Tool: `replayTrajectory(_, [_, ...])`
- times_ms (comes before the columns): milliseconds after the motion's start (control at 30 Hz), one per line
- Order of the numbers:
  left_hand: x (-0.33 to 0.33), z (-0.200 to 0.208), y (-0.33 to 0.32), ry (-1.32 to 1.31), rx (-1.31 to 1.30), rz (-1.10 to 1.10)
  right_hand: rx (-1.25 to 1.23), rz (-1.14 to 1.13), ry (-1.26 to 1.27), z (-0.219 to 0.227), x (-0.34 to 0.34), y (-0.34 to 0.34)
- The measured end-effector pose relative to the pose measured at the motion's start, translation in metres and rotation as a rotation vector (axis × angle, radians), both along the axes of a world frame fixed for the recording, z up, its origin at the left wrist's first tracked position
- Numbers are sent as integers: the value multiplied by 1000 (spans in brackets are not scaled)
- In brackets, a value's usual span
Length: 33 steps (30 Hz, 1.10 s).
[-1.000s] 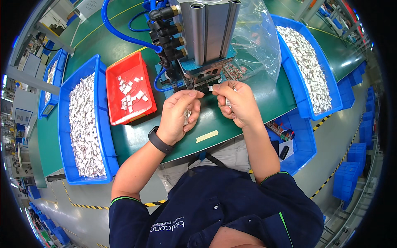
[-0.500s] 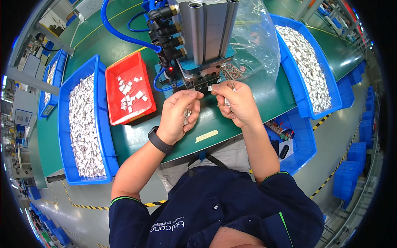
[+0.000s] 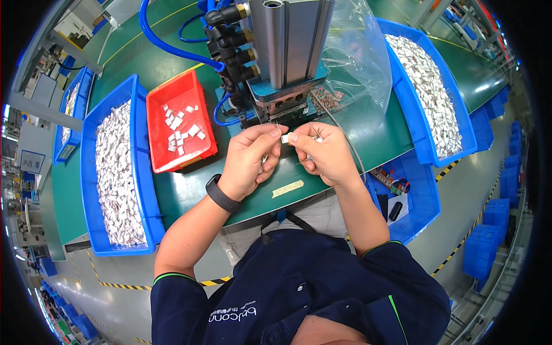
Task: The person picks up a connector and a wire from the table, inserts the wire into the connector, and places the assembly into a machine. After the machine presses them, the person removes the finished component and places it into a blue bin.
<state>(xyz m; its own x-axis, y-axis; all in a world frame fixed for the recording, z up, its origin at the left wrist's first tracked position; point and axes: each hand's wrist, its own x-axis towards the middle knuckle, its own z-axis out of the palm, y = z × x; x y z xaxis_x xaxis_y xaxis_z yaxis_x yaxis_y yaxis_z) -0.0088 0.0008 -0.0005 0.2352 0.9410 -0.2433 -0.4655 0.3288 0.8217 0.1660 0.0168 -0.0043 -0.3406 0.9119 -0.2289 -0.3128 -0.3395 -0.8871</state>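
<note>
One white part (image 3: 285,138) is pinched in the right hand (image 3: 326,150) at six o'clock from the press (image 3: 292,52), just beside the left hand's (image 3: 248,150) fingertips, both palms curled round more parts (image 3: 263,160), seemingly keeping them handy.

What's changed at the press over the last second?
The right hand has drawn back from the press toward the body and slightly left, bringing its white part to the left hand. No release shows. The left hand, red tray and left blue bin stayed practically put.
</note>
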Motion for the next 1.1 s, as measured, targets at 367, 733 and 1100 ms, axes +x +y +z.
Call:
replayTrajectory(367, [-2, -3, -1, 12, 13, 2, -4, 36, 26, -5, -3, 0])
replayTrajectory(733, [-3, -5, -2, 10, 21, 16, -66, 90, 50, -3, -6, 2])
replayTrajectory(1100, [1, 1, -1, 2, -8, -63, -235, 209, 418, 37, 56, -17])
